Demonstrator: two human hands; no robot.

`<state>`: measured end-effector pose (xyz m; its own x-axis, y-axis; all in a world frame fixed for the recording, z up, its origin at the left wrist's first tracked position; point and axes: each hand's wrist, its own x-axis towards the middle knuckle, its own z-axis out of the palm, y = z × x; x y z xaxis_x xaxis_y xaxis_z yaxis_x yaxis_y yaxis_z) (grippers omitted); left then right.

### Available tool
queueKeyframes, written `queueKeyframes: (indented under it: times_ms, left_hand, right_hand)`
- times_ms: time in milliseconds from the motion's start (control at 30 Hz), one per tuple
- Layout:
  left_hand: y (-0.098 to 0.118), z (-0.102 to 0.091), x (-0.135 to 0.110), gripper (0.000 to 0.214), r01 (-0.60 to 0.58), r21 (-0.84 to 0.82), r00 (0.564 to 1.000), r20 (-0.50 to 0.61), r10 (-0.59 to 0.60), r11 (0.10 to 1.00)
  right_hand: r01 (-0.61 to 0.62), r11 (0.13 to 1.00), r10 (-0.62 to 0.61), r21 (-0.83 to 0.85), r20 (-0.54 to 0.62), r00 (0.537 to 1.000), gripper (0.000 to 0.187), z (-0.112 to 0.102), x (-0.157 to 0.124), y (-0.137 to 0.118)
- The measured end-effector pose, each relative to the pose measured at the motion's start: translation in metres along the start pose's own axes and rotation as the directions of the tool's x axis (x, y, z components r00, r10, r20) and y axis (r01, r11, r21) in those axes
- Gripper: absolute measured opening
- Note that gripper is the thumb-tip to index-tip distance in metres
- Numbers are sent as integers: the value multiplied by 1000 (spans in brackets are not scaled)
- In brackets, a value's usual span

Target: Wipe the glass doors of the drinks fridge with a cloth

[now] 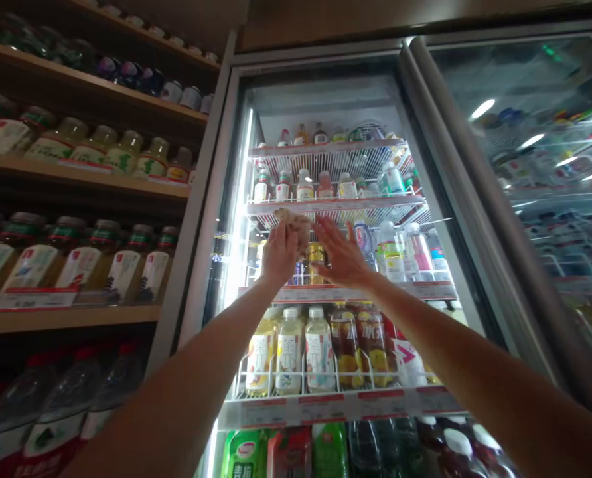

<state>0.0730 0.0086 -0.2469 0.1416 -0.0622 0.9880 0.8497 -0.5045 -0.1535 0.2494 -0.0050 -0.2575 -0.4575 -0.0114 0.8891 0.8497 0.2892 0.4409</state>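
Note:
Both my arms reach up into an open drinks fridge. My left hand point(279, 252) is closed round a crumpled pale cloth point(296, 224), held against the front edge of a wire shelf point(375, 202). My right hand point(340, 252) is open with fingers spread, just right of the cloth and in front of a gold can point(316, 255). Small bottles point(304, 186) stand on the shelf above the hands. Pale tea bottles point(290, 352) and amber drink bottles point(358, 342) fill the shelf below my forearms.
The fridge's glass door point(500, 219) stands open to the right, beside a second closed glass door point(565, 172). Wooden shelves point(77, 176) on the left carry rows of jars and bottles. Green and dark bottles point(286, 455) sit on the fridge's lowest visible shelf.

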Motion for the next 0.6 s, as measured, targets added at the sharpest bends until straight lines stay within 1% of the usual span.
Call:
queueKeyframes:
  times_ms: [33, 67, 100, 133, 167, 200, 267, 333, 367, 400, 433, 467, 500, 533, 567, 600]
  left_hand:
    - [2, 0, 2, 50, 16, 47, 1000, -12, -15, 999]
    - [5, 1, 4, 47, 33, 92, 999, -28, -31, 995]
    - [8, 2, 6, 46, 38, 132, 999, -40, -33, 991]
    - [14, 4, 7, 45, 31, 169, 999, -46, -23, 985]
    - [21, 6, 9, 45, 18, 193, 999, -42, -10, 981]
    - [29, 10, 10, 45, -11, 199, 1000, -17, 14, 980]
    - [48, 20, 12, 47, -120, 196, 991, 88, 104, 973]
    - [64, 29, 13, 47, -253, 182, 955, 206, 215, 950]
    - [68, 31, 13, 47, -311, 176, 932, 250, 263, 934]
    - [66, 30, 13, 47, -345, 178, 917, 273, 290, 922]
    - [60, 27, 12, 47, -349, 187, 915, 279, 291, 918]
    - [49, 21, 10, 47, -322, 201, 926, 271, 263, 925]
    - [33, 11, 8, 47, -261, 220, 947, 245, 206, 940]
    - [15, 0, 5, 48, -162, 240, 974, 192, 116, 957]
    - [-5, -13, 1, 48, -32, 259, 993, 116, 2, 965]
    - [-24, -25, -3, 49, 102, 265, 993, 27, -114, 959]
  right_hand:
    - [-94, 994, 93, -50, -17, 996, 69, -5, -13, 22]
    - [-213, 972, 209, -96, -54, 976, 64, -9, -26, 44]
    - [-301, 944, 293, -132, -78, 953, 62, -13, -38, 65]
    - [-372, 914, 361, -159, -98, 928, 61, -16, -48, 83]
    - [-413, 892, 400, -181, -106, 910, 60, -18, -57, 97]
    - [-429, 881, 417, -200, -104, 903, 60, -19, -64, 108]
    - [-423, 877, 413, -229, -91, 906, 61, -20, -71, 119]
    - [-411, 877, 403, -250, -85, 911, 61, -20, -72, 120]
    - [-413, 873, 407, -258, -80, 910, 61, -21, -72, 120]
    - [-409, 873, 407, -266, -65, 911, 62, -23, -72, 119]
    - [-394, 877, 399, -276, -40, 916, 61, -24, -74, 120]
    - [-380, 879, 392, -289, -17, 920, 61, -26, -77, 121]
    - [-372, 878, 389, -303, -1, 921, 60, -27, -80, 123]
    - [-374, 872, 395, -315, 1, 919, 59, -28, -85, 125]
    - [-389, 862, 409, -325, -8, 913, 59, -29, -90, 127]
    - [-416, 847, 431, -331, -28, 902, 59, -28, -94, 128]
